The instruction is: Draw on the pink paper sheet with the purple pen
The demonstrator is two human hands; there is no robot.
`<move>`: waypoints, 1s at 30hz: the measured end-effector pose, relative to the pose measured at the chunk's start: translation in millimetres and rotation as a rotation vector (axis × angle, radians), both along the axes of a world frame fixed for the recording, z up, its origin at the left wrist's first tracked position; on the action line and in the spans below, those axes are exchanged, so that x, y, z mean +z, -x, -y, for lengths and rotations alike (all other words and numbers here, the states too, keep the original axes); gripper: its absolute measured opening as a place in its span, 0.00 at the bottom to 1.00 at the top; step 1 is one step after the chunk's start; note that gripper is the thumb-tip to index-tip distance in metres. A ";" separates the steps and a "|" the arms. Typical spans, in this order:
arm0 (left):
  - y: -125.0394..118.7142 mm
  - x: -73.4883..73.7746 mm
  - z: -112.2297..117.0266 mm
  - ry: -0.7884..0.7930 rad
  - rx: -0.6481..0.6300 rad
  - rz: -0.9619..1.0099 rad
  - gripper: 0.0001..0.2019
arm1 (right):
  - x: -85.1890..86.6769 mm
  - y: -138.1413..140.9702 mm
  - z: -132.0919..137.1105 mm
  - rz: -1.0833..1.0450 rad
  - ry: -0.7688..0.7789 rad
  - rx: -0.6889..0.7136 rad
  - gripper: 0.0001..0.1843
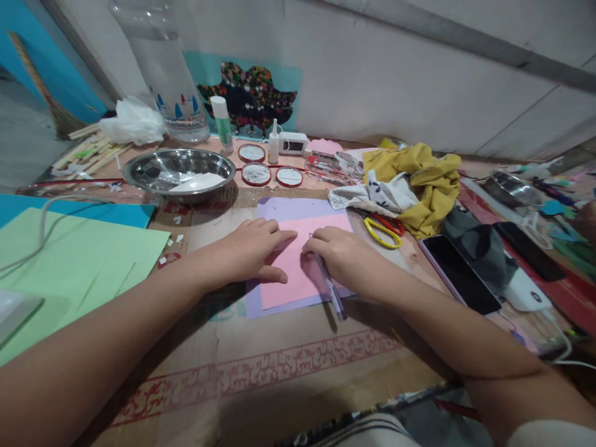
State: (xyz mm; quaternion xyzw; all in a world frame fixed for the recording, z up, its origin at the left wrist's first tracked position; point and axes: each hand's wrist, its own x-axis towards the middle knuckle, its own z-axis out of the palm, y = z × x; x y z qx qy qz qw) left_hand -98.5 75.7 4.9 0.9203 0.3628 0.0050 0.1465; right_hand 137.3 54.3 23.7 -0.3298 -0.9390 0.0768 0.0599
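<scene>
A pink sheet of paper (288, 292) lies on top of a slightly larger purple sheet (288, 207) in front of me. My left hand (254, 251) rests on the left part of the pink sheet, thumb and fingers spread and nothing in them. Over the right part, my right hand (338, 254) is closed around a slim pale purple pen (334, 298). The pen's rear end points toward me, and its tip is hidden by my fingers. Yellow-handled scissors (382, 234) lie just right of the sheets, partly beneath cloth.
Behind the sheets stand a metal bowl (179, 174), small dishes of white bits (256, 174), a glue stick (221, 123) and a large water bottle (167, 74). Green paper (84, 261) lies left. A yellow cloth (414, 183) and a phone (460, 273) lie right.
</scene>
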 end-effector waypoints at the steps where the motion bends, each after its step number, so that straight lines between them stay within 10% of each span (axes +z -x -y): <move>1: 0.2 -0.8 0.0 0.002 -0.001 0.006 0.39 | 0.3 1.4 1.0 -0.017 -0.015 0.039 0.09; 30: 0.9 -5.7 -0.5 -0.035 0.002 -0.005 0.39 | 24.8 -12.4 -6.1 0.259 -0.013 0.022 0.10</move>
